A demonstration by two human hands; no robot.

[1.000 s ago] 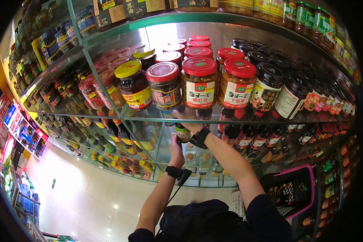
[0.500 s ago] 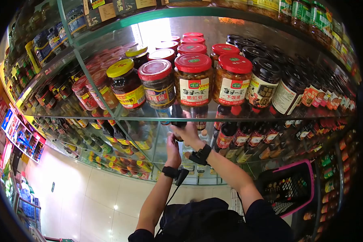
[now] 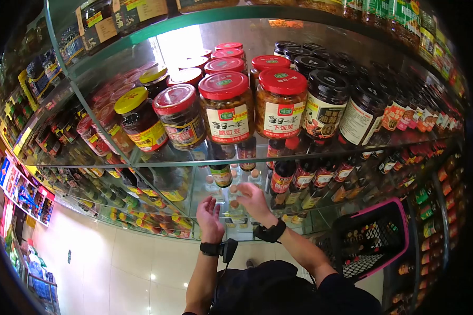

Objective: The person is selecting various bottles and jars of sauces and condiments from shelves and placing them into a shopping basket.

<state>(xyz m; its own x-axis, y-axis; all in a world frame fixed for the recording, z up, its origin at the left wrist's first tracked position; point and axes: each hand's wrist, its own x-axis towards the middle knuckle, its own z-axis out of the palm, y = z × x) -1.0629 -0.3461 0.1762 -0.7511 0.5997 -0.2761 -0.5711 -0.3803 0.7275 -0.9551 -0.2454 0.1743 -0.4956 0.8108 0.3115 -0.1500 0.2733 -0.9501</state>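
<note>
My left hand (image 3: 210, 216) is open, palm turned inward, at the front of a lower glass shelf. To its right is my right hand (image 3: 251, 199), its fingers loosely curled and apart with nothing in them. Just beyond both hands stands a dark bottle with a green and yellow label (image 3: 220, 175), touched by neither. Small bottles with pale caps (image 3: 237, 203) show through the glass around my right hand. Bottles with red labels (image 3: 282, 177) stand to the right of it.
Above my hands, a glass shelf (image 3: 194, 161) carries red-lidded jars (image 3: 226, 107), a yellow-lidded jar (image 3: 139, 119) and black-lidded jars (image 3: 327, 102). A black basket with a pink rim (image 3: 406, 231) sits at the lower right, with items inside. Pale floor tiles (image 3: 121, 262) lie below left.
Both hands have let go of the dark bottle and drawn back toward me, away from the shelf. The bottle now stands on the lower shelf. The view has shifted slightly.
</note>
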